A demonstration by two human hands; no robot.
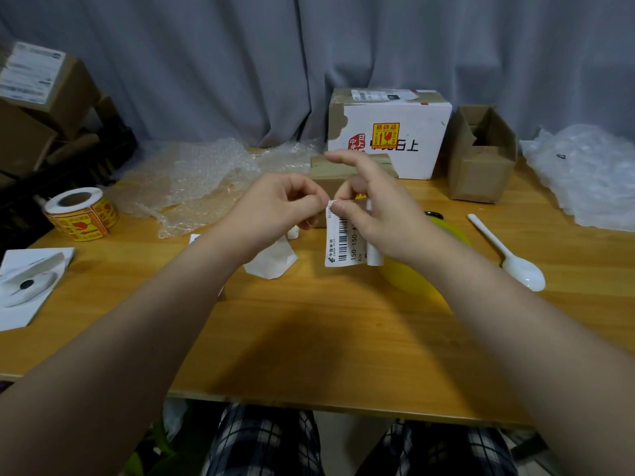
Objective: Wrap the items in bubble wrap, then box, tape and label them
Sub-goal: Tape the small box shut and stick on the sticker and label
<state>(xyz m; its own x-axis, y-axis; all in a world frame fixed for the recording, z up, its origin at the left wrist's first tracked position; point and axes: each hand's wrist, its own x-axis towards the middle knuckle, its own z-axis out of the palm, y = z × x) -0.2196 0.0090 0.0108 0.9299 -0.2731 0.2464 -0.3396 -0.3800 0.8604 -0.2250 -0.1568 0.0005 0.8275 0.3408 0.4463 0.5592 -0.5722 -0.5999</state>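
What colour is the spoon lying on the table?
The spoon is plain white all over. It shows best in the head view, the only view here.

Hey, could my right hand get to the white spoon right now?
Probably, once freed: the spoon lies in the open on the table just right of the right hand, nothing between them. But that hand is pinching the label with the left hand.

Grey pleated curtain (pixel 240 63) behind wooden table (pixel 343 338), plaid trousers (pixel 261 441) below its near edge.
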